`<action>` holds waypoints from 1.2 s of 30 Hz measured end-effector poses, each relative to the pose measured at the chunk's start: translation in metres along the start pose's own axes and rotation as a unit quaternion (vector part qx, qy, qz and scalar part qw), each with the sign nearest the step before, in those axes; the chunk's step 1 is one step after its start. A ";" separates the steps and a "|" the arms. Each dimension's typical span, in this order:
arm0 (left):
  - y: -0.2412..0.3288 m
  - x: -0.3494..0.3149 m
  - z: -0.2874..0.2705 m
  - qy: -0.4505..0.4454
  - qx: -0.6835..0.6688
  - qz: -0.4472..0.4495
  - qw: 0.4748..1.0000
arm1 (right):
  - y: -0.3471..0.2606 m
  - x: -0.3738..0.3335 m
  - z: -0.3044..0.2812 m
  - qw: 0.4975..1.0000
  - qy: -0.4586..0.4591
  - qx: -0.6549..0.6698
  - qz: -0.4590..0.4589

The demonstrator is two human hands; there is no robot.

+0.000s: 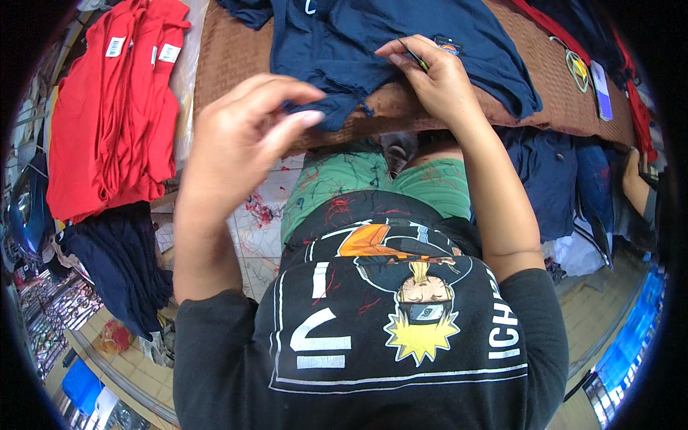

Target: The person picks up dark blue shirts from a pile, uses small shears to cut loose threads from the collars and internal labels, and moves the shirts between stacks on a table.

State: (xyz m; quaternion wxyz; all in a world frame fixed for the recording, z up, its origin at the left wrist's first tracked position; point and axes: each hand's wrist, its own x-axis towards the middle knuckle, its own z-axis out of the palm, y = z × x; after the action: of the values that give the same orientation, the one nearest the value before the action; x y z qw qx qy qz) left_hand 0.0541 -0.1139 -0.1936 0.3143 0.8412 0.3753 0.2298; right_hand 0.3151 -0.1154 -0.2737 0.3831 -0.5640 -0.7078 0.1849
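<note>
A navy garment (337,50) is spread over the brown textured cover in front of me, its near edge hanging ragged with loose threads. My left hand (251,118) hovers at that near edge, thumb and fingers apart, somewhat blurred by motion. The right hand (438,75) is closed over the garment, thumb and forefinger pinched near the cloth. In it sits a thin, dark, pointed tool (417,56) with a yellow-green part; its exact kind is hard to make out. A patch label (448,46) shows on the garment beyond the right hand.
Red garments with white tags (115,122) are piled at the left, above dark folded cloth (118,265). On the brown cover (573,118) at the right lie a looped pale cord (575,70) and a purple-and-white tag (601,93). Thread scraps cover my green shorts (337,175). Another person's hand (633,179) shows far right.
</note>
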 end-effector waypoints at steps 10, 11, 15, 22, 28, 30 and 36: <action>-0.039 0.026 0.096 0.124 -0.012 0.002 0.992 | -0.006 -0.017 0.007 0.998 -0.040 0.040 0.018; -0.041 0.025 0.096 0.119 -0.052 -0.021 0.991 | -0.006 -0.016 0.009 0.998 -0.044 0.043 0.013; -0.042 0.025 0.090 0.096 -0.136 -0.050 0.985 | -0.012 -0.016 0.021 0.999 -0.032 0.017 -0.002; -0.047 0.025 0.100 0.125 -0.179 -0.025 0.976 | -0.010 -0.015 0.040 0.999 0.013 -0.042 -0.026; -0.041 0.027 0.097 0.116 -0.064 -0.008 0.991 | -0.007 -0.016 0.033 0.999 0.012 0.040 -0.004; -0.040 0.029 0.097 0.122 -0.035 -0.009 0.992 | -0.009 -0.016 0.032 0.998 0.000 0.062 0.009; -0.048 0.036 0.100 0.141 0.046 0.034 0.988 | -0.010 -0.018 0.032 1.000 -0.007 0.013 -0.009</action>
State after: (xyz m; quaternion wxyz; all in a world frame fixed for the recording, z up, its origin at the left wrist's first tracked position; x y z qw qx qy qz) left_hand 0.1152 -0.0971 -0.2913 0.2114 0.8263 0.3973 0.3387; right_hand 0.2853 -0.1296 -0.2931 0.3875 -0.5514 -0.7126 0.1948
